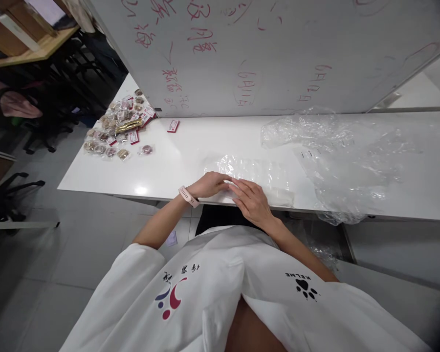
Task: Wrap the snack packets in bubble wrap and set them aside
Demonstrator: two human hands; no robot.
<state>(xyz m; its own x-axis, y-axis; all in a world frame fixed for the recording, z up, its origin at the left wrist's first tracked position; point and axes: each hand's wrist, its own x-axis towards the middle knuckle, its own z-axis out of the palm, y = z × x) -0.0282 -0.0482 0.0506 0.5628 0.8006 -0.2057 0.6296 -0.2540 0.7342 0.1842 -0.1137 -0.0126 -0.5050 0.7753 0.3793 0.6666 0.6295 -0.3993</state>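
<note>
Packaging of clear ribbed plastic point(275, 173) is lying at near edge of bench point(168, 171); left hand point(211, 185) and right hand point(253, 201) are meeting over it, fingers bending, grip unclear. Handling is looking unfinished: wrapped packets point(112, 122) are lying well apart at left, plastic showing no contents

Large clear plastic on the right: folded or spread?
Spread, loosely: the clear plastic lies rumpled across the white table, drooping over its front edge.

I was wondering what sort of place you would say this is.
Probably an office or shared workroom, judging by the whiteboard with red handwriting, the black wheeled chair and the wooden-topped desk.
</note>
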